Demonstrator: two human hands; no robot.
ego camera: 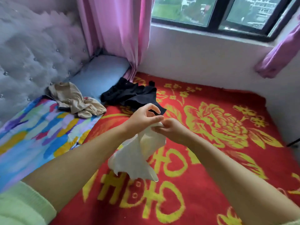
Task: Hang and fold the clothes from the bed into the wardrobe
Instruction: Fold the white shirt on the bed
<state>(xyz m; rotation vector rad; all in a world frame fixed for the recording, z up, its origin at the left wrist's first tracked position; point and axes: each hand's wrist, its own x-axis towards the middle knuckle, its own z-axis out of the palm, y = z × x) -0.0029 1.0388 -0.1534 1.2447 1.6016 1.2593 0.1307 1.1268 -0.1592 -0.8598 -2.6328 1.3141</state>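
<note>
Nearest us, a pale green sleeve covers our left upper arm, and both bare forearms reach forward over the red and yellow blanket on the bed. A white garment hangs between them, its long axis running from our hands down toward us, loose end lowest. Our left hand pinches its top edge, fingers curled; our right hand grips the same edge, fingers clamped on the cloth. Beyond lie a black garment, a beige garment, a multicoloured sheet, and pink curtains.
</note>
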